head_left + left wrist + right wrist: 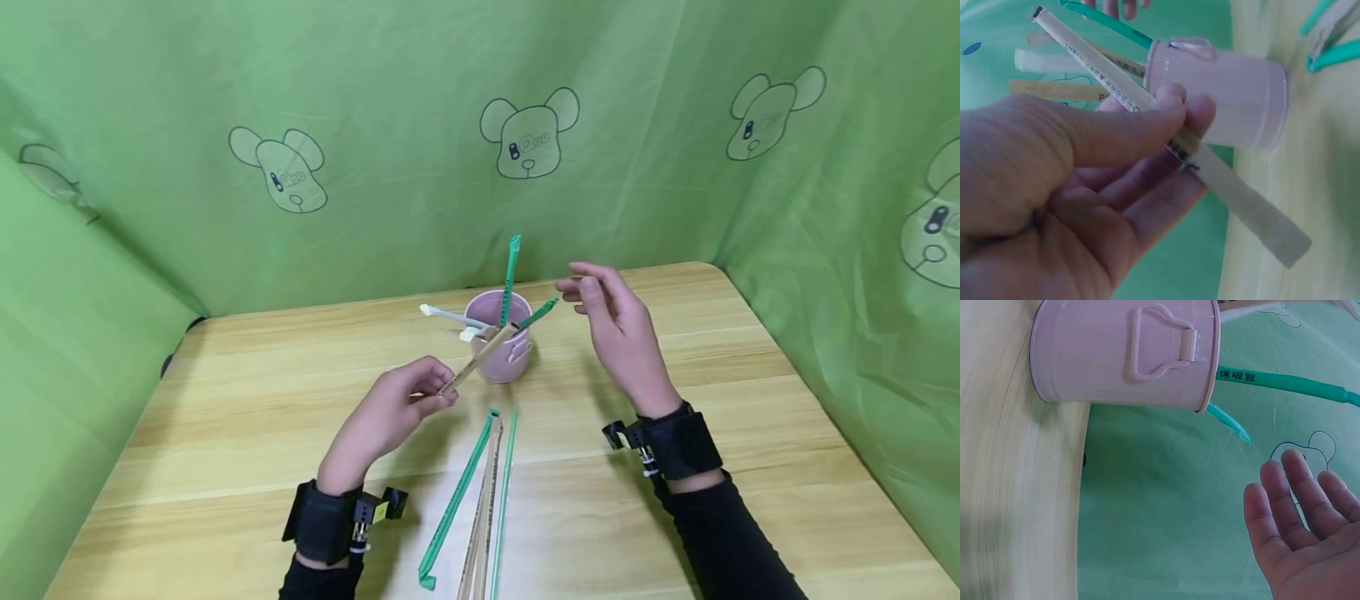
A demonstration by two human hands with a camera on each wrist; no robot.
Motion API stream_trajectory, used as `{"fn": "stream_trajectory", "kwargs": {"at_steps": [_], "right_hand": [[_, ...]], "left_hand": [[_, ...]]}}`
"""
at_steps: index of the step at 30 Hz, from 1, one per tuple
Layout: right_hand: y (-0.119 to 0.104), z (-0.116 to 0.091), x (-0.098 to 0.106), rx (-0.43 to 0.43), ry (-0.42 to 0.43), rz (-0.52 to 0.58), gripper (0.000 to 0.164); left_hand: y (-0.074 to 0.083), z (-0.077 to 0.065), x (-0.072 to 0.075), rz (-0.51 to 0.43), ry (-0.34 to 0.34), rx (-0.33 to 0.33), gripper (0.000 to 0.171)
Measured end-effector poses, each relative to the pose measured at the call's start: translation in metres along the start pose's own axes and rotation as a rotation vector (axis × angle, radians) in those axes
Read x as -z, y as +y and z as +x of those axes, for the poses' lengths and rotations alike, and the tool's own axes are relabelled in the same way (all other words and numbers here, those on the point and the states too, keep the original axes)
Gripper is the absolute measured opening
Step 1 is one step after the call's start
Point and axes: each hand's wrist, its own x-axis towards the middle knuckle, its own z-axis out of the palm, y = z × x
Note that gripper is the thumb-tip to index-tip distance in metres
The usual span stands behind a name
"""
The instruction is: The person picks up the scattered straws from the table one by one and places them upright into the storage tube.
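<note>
My left hand point(393, 408) pinches a brown paper-wrapped straw point(474, 364) between thumb and fingers. Black print runs along its wrapper point(1085, 59), and it slants up in front of a pink bucket point(504, 367). Several wrapped straws stick out of that bucket: a green straw point(510, 271) standing nearly upright, another green straw point(538, 313) leaning right, a white straw point(453, 316) leaning left, and a brown straw point(1054, 89) in the left wrist view. To the right of the bucket, my right hand point(618, 333) is raised with extended fingers and holds nothing.
In front of the bucket, a green wrapped straw point(455, 500), brown wrapped straws point(480, 517) and a thin green straw point(506, 500) lie on the wooden table point(247, 433). Green cloth point(405, 225) with bear drawings surrounds the table at the back and sides.
</note>
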Motion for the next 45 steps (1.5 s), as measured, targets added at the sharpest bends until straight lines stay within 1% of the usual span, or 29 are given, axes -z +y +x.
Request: {"fn": "stream_trajectory", "kwargs": {"at_steps": [3,6,10,14,17,20,22,26,29,32,36,41,45], "right_hand": [[0.0,0.0,0.0,-0.008,-0.004,0.009,0.042],[0.001,0.0,0.0,-0.018,-0.009,0.01,0.042],[0.001,-0.001,0.0,-0.026,-0.012,0.012,0.043],[0.0,-0.001,-0.001,-0.03,-0.02,0.015,0.043],[0.0,0.0,-0.002,-0.033,-0.026,0.015,0.043],[0.0,0.0,-0.002,-0.035,-0.031,0.011,0.043],[0.0,0.0,-0.003,-0.035,-0.033,0.005,0.043],[0.002,0.001,-0.003,-0.035,-0.04,0.0,0.045],[0.004,0.0,-0.005,-0.062,-0.037,0.01,0.049],[0.007,-0.002,-0.008,-0.133,-0.02,0.031,0.055],[0.012,-0.006,-0.015,-0.246,-0.002,0.041,0.059],[0.021,-0.014,-0.027,-0.355,0.007,0.043,0.054],[0.028,-0.021,-0.038,-0.412,-0.027,0.032,0.05]], "left_hand": [[0.004,0.0,0.001,-0.03,-0.008,-0.038,0.013],[0.008,0.0,0.002,-0.058,0.016,-0.094,0.013],[0.014,-0.001,0.005,-0.121,0.108,-0.142,0.013],[0.018,-0.003,0.006,-0.265,0.229,-0.184,0.014],[0.021,-0.004,0.005,-0.385,0.328,-0.254,0.016],[0.022,-0.003,0.005,-0.447,0.407,-0.31,0.016],[0.022,-0.001,0.004,-0.468,0.442,-0.339,0.016],[0.024,0.004,0.002,-0.508,0.486,-0.392,0.018],[0.025,0.008,-0.004,-0.541,0.52,-0.421,0.02],[0.025,0.014,-0.011,-0.574,0.55,-0.418,0.021],[0.023,0.022,-0.021,-0.587,0.571,-0.37,0.021],[0.02,0.025,-0.029,-0.558,0.535,-0.318,0.021],[0.016,0.027,-0.033,-0.513,0.508,-0.308,0.02]]}}
